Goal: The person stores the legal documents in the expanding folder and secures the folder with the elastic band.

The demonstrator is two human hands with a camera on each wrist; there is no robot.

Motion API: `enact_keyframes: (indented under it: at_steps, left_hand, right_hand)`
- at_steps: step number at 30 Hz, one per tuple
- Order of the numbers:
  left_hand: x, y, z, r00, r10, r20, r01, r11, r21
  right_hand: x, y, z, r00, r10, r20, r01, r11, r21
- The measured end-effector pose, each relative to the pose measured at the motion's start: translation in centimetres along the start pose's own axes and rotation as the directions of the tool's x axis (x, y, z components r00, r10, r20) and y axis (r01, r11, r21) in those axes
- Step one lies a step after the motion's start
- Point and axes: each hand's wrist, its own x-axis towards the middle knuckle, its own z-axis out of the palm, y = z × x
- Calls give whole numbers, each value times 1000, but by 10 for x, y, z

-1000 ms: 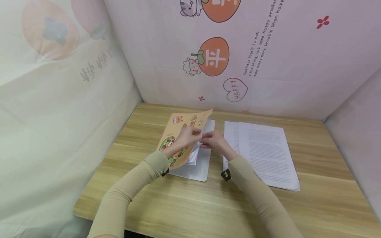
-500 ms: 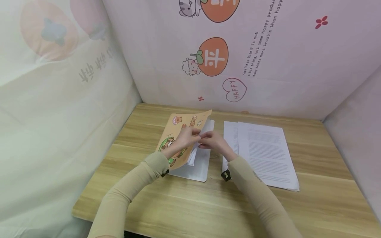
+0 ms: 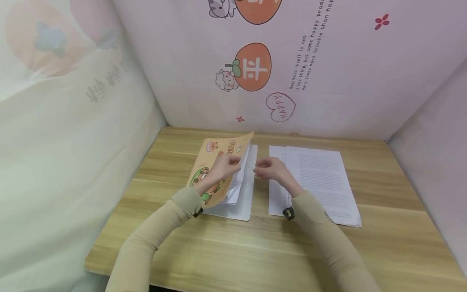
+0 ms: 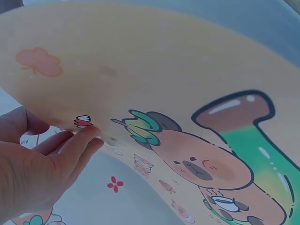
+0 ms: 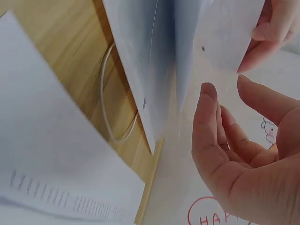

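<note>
An orange folder [image 3: 200, 162] with cartoon animals on its cover lies on the left half of the table, its cover lifted at the right edge. My left hand [image 3: 221, 167] pinches that edge between thumb and fingers, as the left wrist view also shows of the cover [image 4: 140, 61]. White sheets [image 3: 236, 186] stand partly raised inside, above the pale back panel [image 3: 238, 211]. Just right of the folder's opening is my right hand [image 3: 273, 169]. In the right wrist view its thumb and fingers [image 5: 205, 112] are bent but apart, with nothing between them.
A stack of printed paper [image 3: 321, 174] lies on the right, partly under my right forearm. A thin white cord [image 5: 104, 93] loops out from the folder's edge onto the wooden table [image 3: 226, 251]. Fabric walls [image 3: 328, 113] enclose the back and sides.
My right hand has drawn back to the right, away from the folder's edge and my left hand. The left hand keeps holding the cover. The head view has shifted slightly.
</note>
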Motion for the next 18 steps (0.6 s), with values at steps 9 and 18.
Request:
enact_keyframes:
  at_steps: [9, 18]
  left_hand:
    - [-2, 1, 1, 1000, -11, -20, 11, 1000, -5]
    - [-2, 1, 3, 1000, -12, -23, 12, 1000, -7]
  right_hand:
    - [-15, 25, -27, 999, -5, -36, 3, 999, -33]
    - [-35, 48, -63, 994, 55, -95, -63, 994, -88]
